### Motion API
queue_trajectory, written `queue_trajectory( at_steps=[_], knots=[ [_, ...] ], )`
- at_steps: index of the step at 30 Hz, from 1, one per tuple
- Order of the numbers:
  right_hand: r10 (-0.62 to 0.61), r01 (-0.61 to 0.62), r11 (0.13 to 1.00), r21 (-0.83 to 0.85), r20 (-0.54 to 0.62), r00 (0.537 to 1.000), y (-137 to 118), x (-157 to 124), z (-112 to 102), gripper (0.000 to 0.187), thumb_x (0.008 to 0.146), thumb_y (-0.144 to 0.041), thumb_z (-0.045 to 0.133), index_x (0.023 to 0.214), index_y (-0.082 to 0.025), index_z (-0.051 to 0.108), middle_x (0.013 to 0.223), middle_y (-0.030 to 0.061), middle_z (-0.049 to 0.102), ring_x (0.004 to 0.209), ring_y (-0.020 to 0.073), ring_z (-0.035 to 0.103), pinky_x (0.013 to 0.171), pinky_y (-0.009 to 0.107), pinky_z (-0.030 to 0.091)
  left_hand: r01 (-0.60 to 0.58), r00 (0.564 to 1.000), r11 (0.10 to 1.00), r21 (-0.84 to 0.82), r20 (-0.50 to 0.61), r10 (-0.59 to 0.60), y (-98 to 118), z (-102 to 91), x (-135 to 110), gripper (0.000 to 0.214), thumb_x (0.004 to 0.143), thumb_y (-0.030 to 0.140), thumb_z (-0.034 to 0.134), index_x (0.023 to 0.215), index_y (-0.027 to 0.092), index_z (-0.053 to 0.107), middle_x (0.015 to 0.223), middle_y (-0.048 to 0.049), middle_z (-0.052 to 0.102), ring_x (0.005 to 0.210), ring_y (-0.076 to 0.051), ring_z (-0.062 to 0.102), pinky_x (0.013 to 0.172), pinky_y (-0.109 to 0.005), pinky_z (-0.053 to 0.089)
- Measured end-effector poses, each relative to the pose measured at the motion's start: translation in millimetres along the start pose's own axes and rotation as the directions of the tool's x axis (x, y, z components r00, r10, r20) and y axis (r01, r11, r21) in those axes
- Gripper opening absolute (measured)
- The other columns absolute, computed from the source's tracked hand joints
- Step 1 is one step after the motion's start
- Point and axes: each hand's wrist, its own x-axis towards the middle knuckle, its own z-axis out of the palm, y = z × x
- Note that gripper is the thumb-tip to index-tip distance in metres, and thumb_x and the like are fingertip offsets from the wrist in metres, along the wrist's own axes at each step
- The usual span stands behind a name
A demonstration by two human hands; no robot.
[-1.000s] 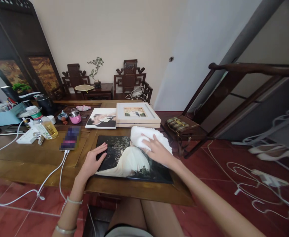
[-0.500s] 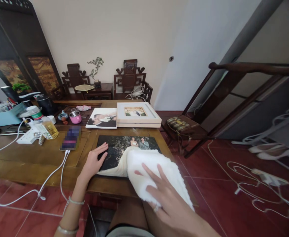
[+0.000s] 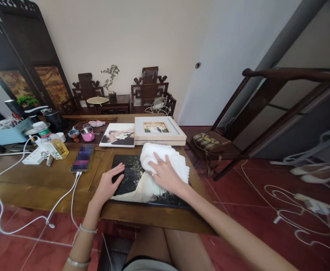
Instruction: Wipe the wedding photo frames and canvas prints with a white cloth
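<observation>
A large dark photo print (image 3: 131, 182) lies flat on the wooden table (image 3: 40, 177) in front of me. My left hand (image 3: 108, 184) rests flat on its left edge, fingers stretched out. My right hand (image 3: 165, 175) presses a white cloth (image 3: 165, 160) onto the far part of the print, fingers spread over the cloth. The cloth hides the upper right of the picture.
Beyond the print lie a second photo print (image 3: 118, 134) and a white framed picture (image 3: 159, 130). To the left are a phone (image 3: 82, 158) on a white cable, a power strip (image 3: 32, 156), an oil bottle (image 3: 56, 146) and a pink cup (image 3: 87, 133). A chair (image 3: 210, 145) stands right of the table.
My right hand pulled the cloth towards me down the print, then pushed it back up to the far part. My left hand stayed put.
</observation>
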Motion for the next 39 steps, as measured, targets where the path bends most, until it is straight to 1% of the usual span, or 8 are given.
queue_trajectory(
  at_steps=[5,9,12,16,21,29,33,39],
  knots=[
    [-0.182,0.174,0.978,0.115,0.065,0.981,-52.5,-64.3,-3.5,0.04,0.063,-0.005,0.044,0.098,-0.018,0.058,0.144,0.0078,0.037,0.138,0.0299,0.004,0.105,0.064,0.003,0.012,1.0,1.0,0.009,0.002,-0.012,1.6,0.4,0.7,0.033,0.086,0.029,0.049,0.114,0.019,0.062,0.125,-0.0062,0.059,0.122,-0.021,0.05,0.106,-0.04,0.038],
    [-0.358,0.328,0.923,0.199,0.135,0.924,-60.6,-91.5,-12.2,0.038,0.061,-0.007,0.045,0.094,-0.021,0.06,0.146,0.0022,0.032,0.139,0.0269,0.003,0.108,0.061,-0.002,0.0,1.0,1.0,0.014,0.004,0.0,2.6,0.3,0.7,0.034,0.086,0.028,0.047,0.115,0.019,0.062,0.125,-0.006,0.058,0.122,-0.021,0.049,0.106,-0.041,0.037],
    [-0.375,0.347,0.919,0.188,0.138,0.917,-35.9,-71.0,-15.4,0.032,0.072,-0.009,0.044,0.098,-0.019,0.059,0.139,0.0081,0.043,0.138,0.0209,0.014,0.112,0.051,0.006,-0.012,1.0,1.0,0.01,0.012,0.011,2.1,0.2,0.2,0.034,0.087,0.028,0.047,0.116,0.019,0.061,0.126,-0.0058,0.058,0.123,-0.021,0.049,0.106,-0.042,0.037],
    [-0.221,0.217,0.974,0.062,0.066,0.973,2.4,-10.3,-9.5,0.03,0.082,-0.014,0.04,0.107,-0.017,0.057,0.133,0.0139,0.05,0.134,0.0223,0.026,0.11,0.051,0.016,-0.016,1.0,1.0,0.01,0.012,0.016,1.8,-0.2,0.0,0.033,0.087,0.028,0.046,0.115,0.019,0.062,0.125,-0.0063,0.059,0.122,-0.021,0.049,0.106,-0.042,0.037],
    [-0.086,0.086,0.996,-0.003,0.017,0.996,-7.3,31.4,3.2,0.035,0.082,-0.014,0.041,0.113,-0.014,0.054,0.128,0.0178,0.053,0.134,0.0334,0.022,0.101,0.065,0.017,-0.017,1.0,1.0,0.023,0.008,0.017,0.6,-0.3,-0.7,0.034,0.087,0.03,0.046,0.118,0.021,0.06,0.129,-0.0051,0.056,0.123,-0.02,0.049,0.107,-0.04,0.036],
    [-0.321,0.303,0.941,0.151,0.116,0.94,-69.6,-60.1,-5.0,0.038,0.065,-0.01,0.049,0.1,-0.021,0.057,0.147,0.0033,0.032,0.139,0.0294,0.003,0.107,0.062,0.001,0.017,0.999,0.999,0.05,0.034,-0.019,-0.2,-1.0,-0.4,0.036,0.089,0.029,0.043,0.121,0.019,0.057,0.136,-0.0062,0.049,0.131,-0.021,0.038,0.109,-0.042,0.031],
    [-0.292,0.28,0.953,0.115,0.1,0.951,-39.4,-86.1,-15.0,0.028,0.07,-0.008,0.044,0.091,-0.019,0.058,0.144,0.0083,0.035,0.138,0.0219,0.013,0.112,0.05,0.006,0.01,0.999,0.999,0.041,0.03,-0.012,-0.3,-0.3,-0.5,0.037,0.089,0.029,0.043,0.122,0.018,0.056,0.135,-0.0065,0.05,0.13,-0.02,0.039,0.11,-0.041,0.031],
    [0.022,-0.017,0.998,-0.066,0.076,0.997,24.3,-40.1,-12.3,0.028,0.08,-0.01,0.038,0.101,-0.012,0.056,0.129,0.0218,0.05,0.136,0.031,0.017,0.103,0.06,0.019,0.004,1.0,0.999,0.032,0.024,-0.005,-1.0,1.0,-0.9,0.038,0.089,0.03,0.043,0.122,0.018,0.056,0.135,-0.0073,0.05,0.13,-0.021,0.04,0.109,-0.042,0.031]
  ],
)
